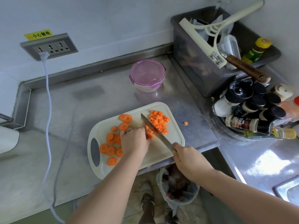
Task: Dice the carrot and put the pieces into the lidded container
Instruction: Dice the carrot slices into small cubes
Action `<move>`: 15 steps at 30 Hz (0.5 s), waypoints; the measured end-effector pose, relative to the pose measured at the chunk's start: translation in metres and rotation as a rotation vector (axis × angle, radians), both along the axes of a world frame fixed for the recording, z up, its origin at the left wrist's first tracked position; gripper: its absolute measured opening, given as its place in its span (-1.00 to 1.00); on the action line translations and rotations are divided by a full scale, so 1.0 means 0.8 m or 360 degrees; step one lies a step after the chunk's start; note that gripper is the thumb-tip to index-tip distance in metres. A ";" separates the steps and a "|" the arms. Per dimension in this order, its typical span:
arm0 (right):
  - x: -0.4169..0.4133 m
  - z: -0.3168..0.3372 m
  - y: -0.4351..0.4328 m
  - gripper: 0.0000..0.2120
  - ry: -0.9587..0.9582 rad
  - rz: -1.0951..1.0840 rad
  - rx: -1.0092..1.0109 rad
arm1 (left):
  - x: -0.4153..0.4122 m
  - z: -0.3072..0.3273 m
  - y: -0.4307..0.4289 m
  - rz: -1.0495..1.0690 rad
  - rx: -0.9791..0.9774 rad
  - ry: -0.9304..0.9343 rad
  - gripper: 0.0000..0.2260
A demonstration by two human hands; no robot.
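Observation:
On the cream cutting board [161, 152] lie several round carrot slices [111, 147] at the left and a heap of diced carrot [159, 121] at the right. My left hand [135, 140] curls its fingers down on carrot strips [149, 135] beside the blade. My right hand [187, 156] grips the handle of a knife [155, 130], whose blade slants across the strips. The round container with its pink lid [147, 73] closed stands behind the board. One carrot piece [185, 123] lies on the counter off the board.
A grey bin [200, 65] with a squeegee and utensils stands at the back right. Spice bottles on a round rack [252, 109] crowd the right. A white cable [48, 110] hangs from the wall socket. A lined waste bin [178, 188] sits below the counter edge.

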State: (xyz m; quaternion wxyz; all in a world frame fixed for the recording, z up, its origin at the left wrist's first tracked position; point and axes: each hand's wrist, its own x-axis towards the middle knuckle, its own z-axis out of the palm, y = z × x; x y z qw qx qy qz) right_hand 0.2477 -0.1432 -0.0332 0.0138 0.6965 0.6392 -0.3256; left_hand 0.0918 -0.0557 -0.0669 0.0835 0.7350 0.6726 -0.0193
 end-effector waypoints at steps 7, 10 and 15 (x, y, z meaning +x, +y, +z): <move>0.028 0.016 0.008 -0.75 -0.0040 0.0014 0.0235 | -0.012 -0.001 0.017 0.0260 -0.0188 -0.0742 -0.85; 0.038 0.021 0.006 -0.71 -0.0252 0.0095 0.0317 | -0.040 0.014 0.028 0.0488 -0.0147 -0.1159 -0.89; 0.047 0.025 0.006 -0.80 -0.0588 0.0324 0.0650 | -0.055 0.058 0.044 0.0137 -0.0006 -0.1240 -0.64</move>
